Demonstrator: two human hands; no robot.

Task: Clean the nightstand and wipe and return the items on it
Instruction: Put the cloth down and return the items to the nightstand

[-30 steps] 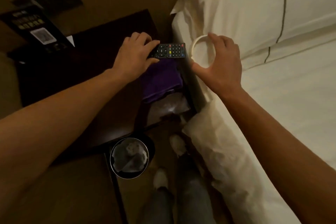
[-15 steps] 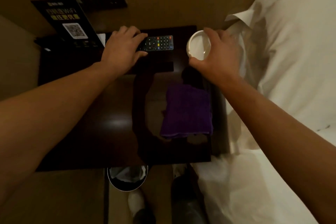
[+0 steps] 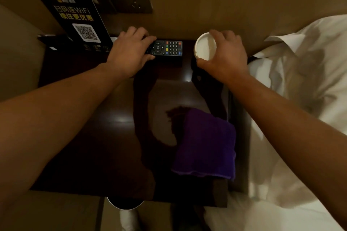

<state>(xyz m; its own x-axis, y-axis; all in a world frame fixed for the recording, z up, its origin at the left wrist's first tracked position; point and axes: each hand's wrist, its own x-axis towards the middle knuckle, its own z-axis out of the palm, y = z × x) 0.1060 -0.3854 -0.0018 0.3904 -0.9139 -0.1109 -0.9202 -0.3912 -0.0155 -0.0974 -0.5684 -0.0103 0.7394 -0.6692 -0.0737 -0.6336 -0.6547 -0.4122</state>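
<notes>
Both hands are occupied, left hand point(image 3: 129, 52) gripping the remote point(image 3: 166, 48), right hand point(image 3: 224, 56) pinching the white dish point(image 3: 205, 46), apparently returning both to the tabletop point(image 3: 105, 137) rear

Hands on remote point(image 3: 166, 48) and white dish point(image 3: 204, 47) above dark nightstand point(image 3: 105, 137).

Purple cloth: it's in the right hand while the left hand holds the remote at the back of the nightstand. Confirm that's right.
Not quite. The purple cloth lies unheld at the nightstand's front right. The right hand grips a white round dish instead. The rest stands: the left hand holds the remote at the back. The head view shows this.
</notes>
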